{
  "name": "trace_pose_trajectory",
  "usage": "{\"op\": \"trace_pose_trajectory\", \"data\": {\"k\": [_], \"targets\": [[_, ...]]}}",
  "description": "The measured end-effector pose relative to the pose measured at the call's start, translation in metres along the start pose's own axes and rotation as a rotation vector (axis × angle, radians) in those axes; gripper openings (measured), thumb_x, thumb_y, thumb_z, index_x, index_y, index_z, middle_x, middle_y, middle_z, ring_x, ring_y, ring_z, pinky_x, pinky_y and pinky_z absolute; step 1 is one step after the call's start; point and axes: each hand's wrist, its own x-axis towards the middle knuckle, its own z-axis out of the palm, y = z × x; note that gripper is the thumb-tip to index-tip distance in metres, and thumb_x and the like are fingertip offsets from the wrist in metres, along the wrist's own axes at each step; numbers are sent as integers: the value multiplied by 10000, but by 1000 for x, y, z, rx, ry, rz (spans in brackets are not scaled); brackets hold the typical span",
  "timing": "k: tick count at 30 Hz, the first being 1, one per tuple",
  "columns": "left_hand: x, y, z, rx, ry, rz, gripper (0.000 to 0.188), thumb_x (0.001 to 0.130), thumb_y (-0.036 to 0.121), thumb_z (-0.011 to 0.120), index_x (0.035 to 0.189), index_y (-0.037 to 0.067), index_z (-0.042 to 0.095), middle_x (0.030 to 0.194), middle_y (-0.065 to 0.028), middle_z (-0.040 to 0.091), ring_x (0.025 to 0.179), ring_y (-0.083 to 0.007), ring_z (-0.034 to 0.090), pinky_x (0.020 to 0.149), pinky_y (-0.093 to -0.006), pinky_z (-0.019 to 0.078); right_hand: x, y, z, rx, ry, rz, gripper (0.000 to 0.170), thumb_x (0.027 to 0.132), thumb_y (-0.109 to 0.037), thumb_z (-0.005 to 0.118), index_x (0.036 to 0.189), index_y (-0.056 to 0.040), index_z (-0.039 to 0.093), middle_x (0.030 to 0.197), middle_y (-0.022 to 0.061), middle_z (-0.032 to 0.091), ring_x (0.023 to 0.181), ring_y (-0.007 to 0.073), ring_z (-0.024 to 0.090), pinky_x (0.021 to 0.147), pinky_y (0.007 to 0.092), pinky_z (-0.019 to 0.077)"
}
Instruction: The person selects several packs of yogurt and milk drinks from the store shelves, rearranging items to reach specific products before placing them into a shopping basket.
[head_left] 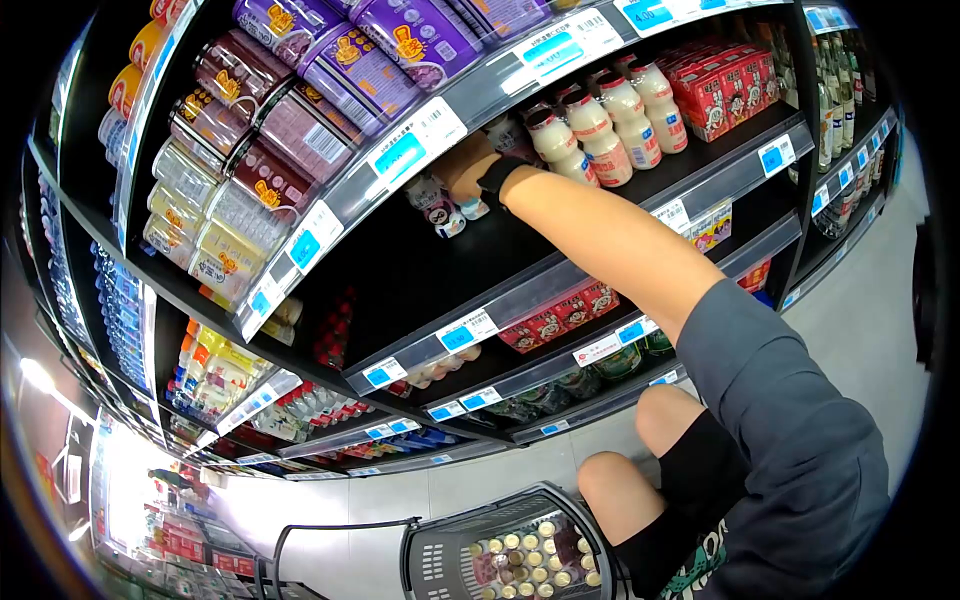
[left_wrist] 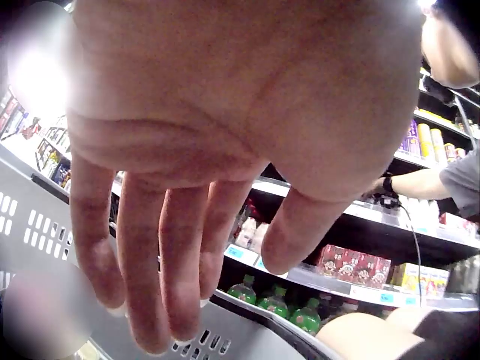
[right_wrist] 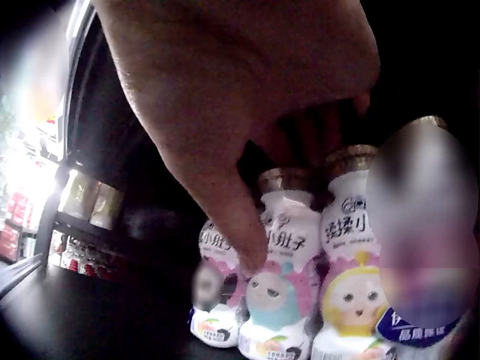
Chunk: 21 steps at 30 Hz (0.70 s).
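My right hand [head_left: 465, 172] reaches deep into a dark shelf, a black band round the wrist. In the right wrist view, its thumb lies against the front of a small white drink bottle [right_wrist: 279, 296] with a cartoon label, and the fingers curl behind the neck. Similar bottles stand tight on both sides, including one with a yellow character [right_wrist: 352, 300]. My left hand [left_wrist: 225, 142] shows in the left wrist view, palm toward the camera, fingers loosely extended and holding nothing. Behind those fingers is the grey shopping basket [left_wrist: 45, 232]. The head view does not show the left hand.
Pink-labelled drink bottles [head_left: 605, 140] and red cartons [head_left: 720, 90] stand right of the reaching arm. Stacked purple cans [head_left: 370, 70] sit above, behind a price-label rail [head_left: 420, 135]. Below, a grey basket [head_left: 425, 560] beside the person's knees holds several gold-topped containers [head_left: 530, 560].
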Motion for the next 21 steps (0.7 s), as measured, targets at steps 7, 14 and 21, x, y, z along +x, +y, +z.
{"op": "trace_pose_trajectory", "data": {"k": [7,14,21], "targets": [[10,23,-1,-53,9,95,206,868,165,596,978,-7,623,774,-217,632,672,-339,617,619,-378,475,11,18,10,45,28,53,681,670,-263,684,1296,-93,476,1371,147,420,1293,329,345,1056,498,250],[3,7,8,-41,10,124,239,859,190,612,990,-9,631,770,-203,648,674,-303,635,626,-365,486,-18,21,-30,139,-113,-50,489,741,-142,613,1215,-46,536,1256,194,515,1164,336,494,954,437,407],[3,8,10,-60,54,158,218,861,201,606,961,12,643,699,-199,622,603,-280,611,569,-362,465,-25,20,4,107,-8,-319,275,641,-89,678,902,-5,659,950,211,645,882,348,632,764,432,504]]}}
